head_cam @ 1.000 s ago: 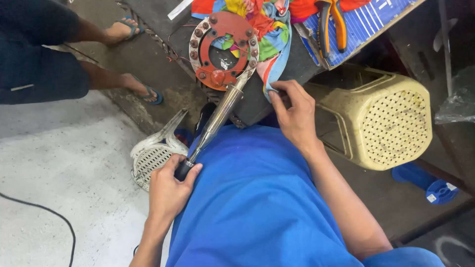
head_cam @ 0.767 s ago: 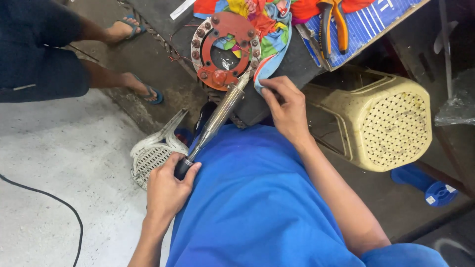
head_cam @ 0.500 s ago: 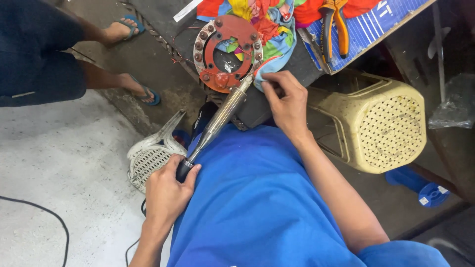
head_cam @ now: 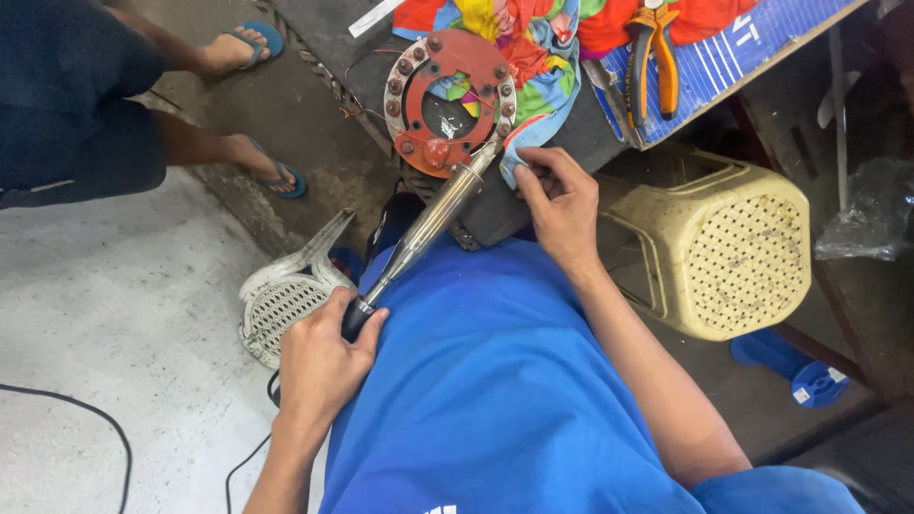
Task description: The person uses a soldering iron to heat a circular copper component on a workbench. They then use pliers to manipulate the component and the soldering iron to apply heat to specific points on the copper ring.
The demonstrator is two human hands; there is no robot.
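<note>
A red metal ring plate (head_cam: 447, 103) with several bolt heads lies on a colourful cloth (head_cam: 528, 57) on a dark bench. A long chrome wrench (head_cam: 428, 224) slants down from one bolt at the ring's lower right to my lap. My left hand (head_cam: 322, 366) is closed round its black grip end. My right hand (head_cam: 560, 205) rests on the bench edge just right of the ring, fingers pinching the cloth's blue edge. I wear a blue shirt.
Orange-handled pliers (head_cam: 652, 48) lie on a blue board at the top right. A yellow perforated plastic stool (head_cam: 733, 252) lies tipped to my right, a white one (head_cam: 286, 295) to my left. Another person's legs in blue sandals (head_cam: 262, 167) stand at the upper left. A black cable (head_cam: 95, 419) crosses the floor.
The view has drifted slightly, so the ring and stool sit a little lower and further right. My right hand moved up closer to the ring. The wrench stays on the bolt.
</note>
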